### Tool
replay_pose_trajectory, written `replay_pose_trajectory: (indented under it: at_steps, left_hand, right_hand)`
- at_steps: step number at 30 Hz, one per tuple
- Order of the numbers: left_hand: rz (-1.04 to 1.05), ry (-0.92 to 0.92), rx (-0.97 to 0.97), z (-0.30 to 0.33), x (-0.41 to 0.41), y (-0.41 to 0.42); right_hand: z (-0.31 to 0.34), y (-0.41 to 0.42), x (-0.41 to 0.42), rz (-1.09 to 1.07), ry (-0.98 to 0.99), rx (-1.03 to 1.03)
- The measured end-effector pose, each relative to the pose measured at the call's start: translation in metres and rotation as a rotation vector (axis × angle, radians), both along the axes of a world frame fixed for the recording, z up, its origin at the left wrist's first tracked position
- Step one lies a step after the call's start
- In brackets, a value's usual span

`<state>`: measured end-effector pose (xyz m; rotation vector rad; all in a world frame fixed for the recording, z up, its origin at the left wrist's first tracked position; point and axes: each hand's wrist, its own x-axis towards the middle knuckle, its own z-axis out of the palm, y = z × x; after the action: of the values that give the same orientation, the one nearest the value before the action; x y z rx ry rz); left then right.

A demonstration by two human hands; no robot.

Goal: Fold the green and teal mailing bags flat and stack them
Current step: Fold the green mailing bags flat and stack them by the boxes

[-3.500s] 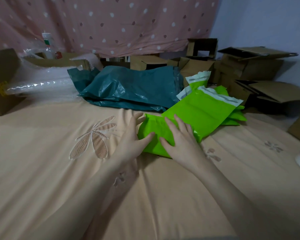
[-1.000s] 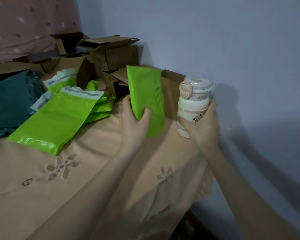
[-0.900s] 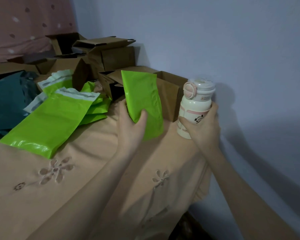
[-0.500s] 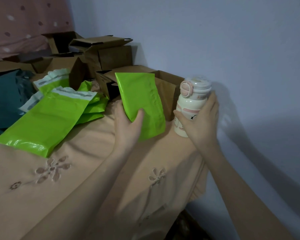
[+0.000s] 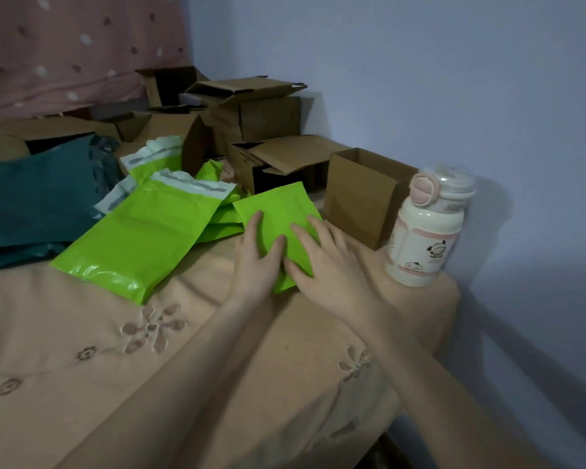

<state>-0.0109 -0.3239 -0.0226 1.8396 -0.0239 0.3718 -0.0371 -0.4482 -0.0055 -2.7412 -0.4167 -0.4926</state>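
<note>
A folded green mailing bag [image 5: 278, 211] lies flat on the peach bedsheet [image 5: 82, 350] near the bed's right corner. My left hand [image 5: 257, 262] rests on its near left part, fingers spread and straight. My right hand [image 5: 322, 262] presses on its right side, fingers also straight. To the left lies a pile of unfolded green bags [image 5: 142, 238] with white sealing strips. Further left is a heap of teal bags [image 5: 34, 198].
A white and pink bottle [image 5: 427, 228] stands at the bed's right corner, beside an open small cardboard box [image 5: 362, 194]. Several more cardboard boxes [image 5: 261, 113] crowd the far side against the wall. The bed edge drops off on the right.
My left hand has laid the folded green bag down flat on the sheet. My right hand has let go of the bottle, which now stands on the corner, and moved onto the bag.
</note>
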Motion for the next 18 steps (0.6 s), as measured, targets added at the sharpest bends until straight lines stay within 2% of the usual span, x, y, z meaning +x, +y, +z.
replay_pose_trajectory:
  at_steps: [5,13,15,18]
  left_hand:
    - [-0.038,0.12,-0.094,0.001,0.018,-0.01]
    - [-0.155,0.274,0.095,0.002,0.056,-0.014]
    - [-0.141,0.275,0.217,-0.001,0.062,-0.011]
    - [0.023,0.178,0.596,-0.007,0.066,-0.006]
  right_hand:
    - [-0.006,-0.001,0.02,-0.034,0.064,-0.014]
    - [-0.013,-0.015,0.069,-0.029,0.107,0.019]
    - [-0.017,-0.015,0.077,-0.016,0.122,-0.002]
    - [-0.021,-0.015,0.087,-0.02,0.144,-0.062]
